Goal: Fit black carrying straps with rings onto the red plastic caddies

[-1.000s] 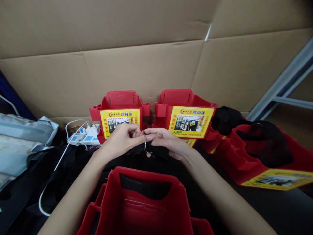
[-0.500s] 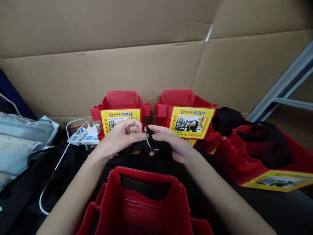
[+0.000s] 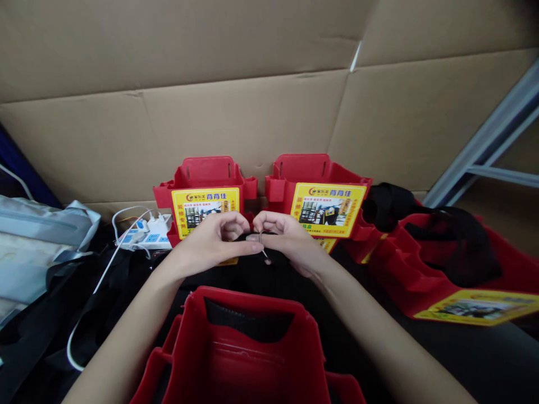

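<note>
My left hand (image 3: 217,241) is closed, its thumb pressed on a thin metal ring (image 3: 265,256) seen nearly edge-on. Around the same spot the fingers of my right hand (image 3: 292,241) are closed on a black webbing strap (image 3: 252,266), which my fingers partly cover. Both hands meet just beyond a red plastic tool box (image 3: 248,348) that stands nearest to me. A black strap (image 3: 248,321) runs across the inside of its far wall.
Two red tool boxes (image 3: 206,171) (image 3: 301,165) with yellow labels stand against a cardboard wall (image 3: 244,123). Another red box (image 3: 404,280) with black webbing (image 3: 471,247) lies right. To the left are a power strip (image 3: 158,227), a white cable (image 3: 99,286) and pale plastic bags (image 3: 42,241).
The metal ring has turned from a visible open loop to nearly edge-on. My hands have drawn closer together, and the strap's upright end no longer shows between them.
</note>
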A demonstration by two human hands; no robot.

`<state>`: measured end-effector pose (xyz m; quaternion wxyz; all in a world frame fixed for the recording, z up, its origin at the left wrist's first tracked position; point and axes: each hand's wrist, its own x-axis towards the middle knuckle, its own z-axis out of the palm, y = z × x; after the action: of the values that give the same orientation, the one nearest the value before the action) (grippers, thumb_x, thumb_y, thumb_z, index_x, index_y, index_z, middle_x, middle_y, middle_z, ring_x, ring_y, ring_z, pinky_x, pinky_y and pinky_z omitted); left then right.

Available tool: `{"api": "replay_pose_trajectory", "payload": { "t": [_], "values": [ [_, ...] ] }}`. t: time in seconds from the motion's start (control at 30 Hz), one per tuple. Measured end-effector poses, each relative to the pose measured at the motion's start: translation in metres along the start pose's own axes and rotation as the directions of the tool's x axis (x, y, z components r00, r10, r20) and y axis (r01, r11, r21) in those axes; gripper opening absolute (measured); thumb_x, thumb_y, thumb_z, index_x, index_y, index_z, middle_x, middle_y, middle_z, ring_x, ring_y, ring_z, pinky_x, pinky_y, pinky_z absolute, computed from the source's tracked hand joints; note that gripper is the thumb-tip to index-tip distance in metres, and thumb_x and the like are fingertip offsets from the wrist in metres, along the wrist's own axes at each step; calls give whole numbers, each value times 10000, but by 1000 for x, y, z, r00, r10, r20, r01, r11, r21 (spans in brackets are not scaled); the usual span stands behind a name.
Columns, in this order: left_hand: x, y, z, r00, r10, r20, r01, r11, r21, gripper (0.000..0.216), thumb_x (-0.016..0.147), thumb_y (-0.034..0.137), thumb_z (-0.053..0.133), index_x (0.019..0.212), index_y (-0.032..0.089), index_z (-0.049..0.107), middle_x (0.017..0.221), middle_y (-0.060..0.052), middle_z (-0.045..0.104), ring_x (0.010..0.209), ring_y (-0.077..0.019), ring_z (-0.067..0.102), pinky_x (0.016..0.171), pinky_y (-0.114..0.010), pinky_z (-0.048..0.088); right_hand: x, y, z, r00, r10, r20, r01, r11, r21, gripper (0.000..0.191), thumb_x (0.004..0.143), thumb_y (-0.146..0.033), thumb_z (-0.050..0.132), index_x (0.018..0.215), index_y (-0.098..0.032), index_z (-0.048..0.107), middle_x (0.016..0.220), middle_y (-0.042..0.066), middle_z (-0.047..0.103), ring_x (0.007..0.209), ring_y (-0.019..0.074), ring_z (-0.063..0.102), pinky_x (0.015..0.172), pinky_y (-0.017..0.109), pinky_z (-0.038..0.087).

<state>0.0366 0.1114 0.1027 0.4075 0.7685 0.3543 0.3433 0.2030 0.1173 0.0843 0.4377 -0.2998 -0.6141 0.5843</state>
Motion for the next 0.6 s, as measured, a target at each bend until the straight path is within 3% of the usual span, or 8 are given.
{"api": "replay_pose_trajectory", "payload": {
  "t": [0.07, 0.2, 0.47, 0.6],
  "values": [
    [0, 0, -1, 1000, 15, 17, -15, 999, 44, 234, 717, 377, 620, 754, 157, 548, 605, 43, 425, 540, -70, 375, 488, -200, 283, -1, -1, 0, 999, -33, -6, 33, 999, -43, 206, 666, -199, 666, 713, -160, 470, 651, -56, 474, 525, 35, 454, 454, 145, 413],
    [0, -2, -6, 999, 28, 18, -28, 1000, 12, 199, 765, 345, 565, 713, 158, 519, 610, 39, 402, 545, -74, 352, 489, -207, 261, -2, -7, -7, 994, -34, 107, 43, 996, -82, 160, 714, -221, 631, 809, -163, 515, 742, -20, 527, 591, 56, 503, 514, 168, 433],
    [2, -10, -22, 992, -68, -109, 44, 977, -206, 121, 657, 153, 549, 603, 150, 441, 607, 43, 442, 569, -73, 387, 522, -190, 286, 2, -9, -33, 991, 1, 135, -9, 998, 59, 116, 723, -210, 618, 786, -153, 538, 725, -21, 522, 614, 59, 523, 542, 162, 430],
    [5, -12, -20, 981, -104, -165, 39, 934, -355, 126, 606, 130, 527, 581, 151, 406, 682, 36, 511, 606, -69, 425, 540, -177, 308, 3, -6, -31, 979, -22, 205, 15, 999, 34, 350, 714, -299, 644, 1025, -175, 544, 963, 32, 570, 853, 117, 560, 713, 229, 459]
  ]
}}
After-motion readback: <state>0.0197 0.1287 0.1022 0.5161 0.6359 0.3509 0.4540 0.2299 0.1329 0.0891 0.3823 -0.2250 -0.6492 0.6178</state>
